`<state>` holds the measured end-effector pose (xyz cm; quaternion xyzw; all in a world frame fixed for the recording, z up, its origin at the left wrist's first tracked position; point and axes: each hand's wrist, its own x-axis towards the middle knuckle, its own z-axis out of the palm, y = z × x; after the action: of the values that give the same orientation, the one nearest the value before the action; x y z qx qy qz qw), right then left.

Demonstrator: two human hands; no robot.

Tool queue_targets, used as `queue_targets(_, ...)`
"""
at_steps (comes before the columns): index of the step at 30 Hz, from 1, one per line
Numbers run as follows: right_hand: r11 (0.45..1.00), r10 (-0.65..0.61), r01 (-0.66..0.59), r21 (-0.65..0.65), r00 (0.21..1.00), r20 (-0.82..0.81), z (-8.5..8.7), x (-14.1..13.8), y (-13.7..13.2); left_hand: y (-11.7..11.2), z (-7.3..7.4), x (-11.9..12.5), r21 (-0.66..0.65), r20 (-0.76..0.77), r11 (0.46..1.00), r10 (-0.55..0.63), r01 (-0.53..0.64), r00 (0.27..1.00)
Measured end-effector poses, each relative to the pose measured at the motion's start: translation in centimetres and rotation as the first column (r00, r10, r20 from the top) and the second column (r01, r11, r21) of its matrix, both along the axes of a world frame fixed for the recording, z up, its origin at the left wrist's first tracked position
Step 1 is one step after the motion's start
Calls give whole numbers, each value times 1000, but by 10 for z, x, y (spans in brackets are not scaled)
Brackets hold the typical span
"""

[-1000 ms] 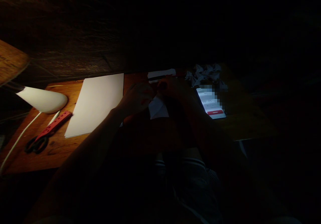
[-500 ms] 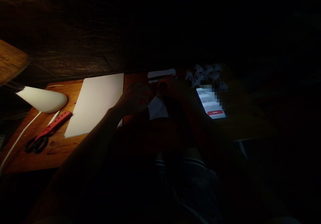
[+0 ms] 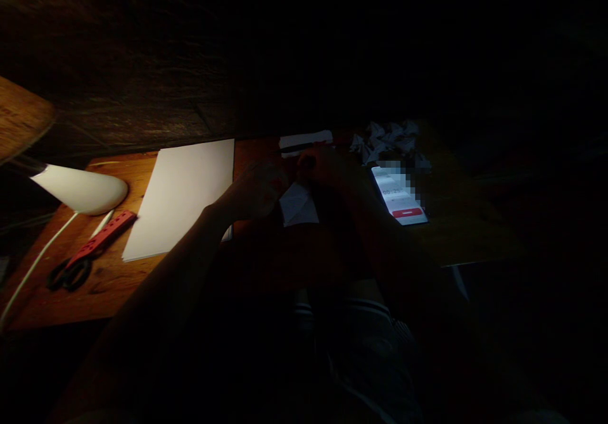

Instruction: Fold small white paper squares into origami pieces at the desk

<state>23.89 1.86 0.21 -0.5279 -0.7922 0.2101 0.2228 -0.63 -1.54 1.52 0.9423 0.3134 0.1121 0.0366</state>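
Grip: left hand (image 3: 260, 187) bent over the table, palm down, fingers curled; right hand (image 3: 322, 166) with fingers drawn in at the upper end of a creased white paper piece (image 3: 299, 207). Too dark to tell whether either hand pinches it.

Layout, left to right. White lamp base (image 3: 90, 191) at the left end of the wooden table (image 3: 116, 291); just beside it, black-handled scissors (image 3: 76, 272) with a red slotted cover. Next, white paper sheets (image 3: 183, 199), stacked slightly askew, the left wrist by their right edge.

Centre: creased paper piece lies between and below the two hands, lower part exposed, a fold line across it, upper end hidden by fingers. Method, my judgement: match the edges first, steady with the left fingertips, then run the right thumb outward along the crease against the wood. Light is poor here; working nearer the lamp should help show the edges.

Behind the hands, white paper strips (image 3: 306, 137). Further right, clustered folded paper shapes (image 3: 392, 138), with a lit phone (image 3: 403, 205) in front, near the right forearm; keep the elbow off it.
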Motion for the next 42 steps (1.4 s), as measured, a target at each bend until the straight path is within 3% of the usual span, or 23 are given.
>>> queue_targets(5,1000,12,-11,19,999,-39,-9,0,5,6,-10,2,-20,31,999,-42,43,999)
queue_targets(11,999,17,-16,38,999,-36,-13,0,7,5,-16,5,-28,77,993,117,-115,990)
queue_targets(18,998,1,0,59,1000,-15,-15,-2,7,5,-24,7,-49,47,994,104,-102,993)
queue_targets(22,998,29,-29,49,1000,-10,-13,-2,5,5,-23,6,-23,36,993,115,-114,993)
queue_targets(30,1000,9,-10,12,996,92,14,-2,-14,2,-16,7,-17,30,991,132,-131,991)
queue_targets(42,998,63,-64,8,994,94,10,-5,-13,3,-14,7,-24,36,989,149,-148,988)
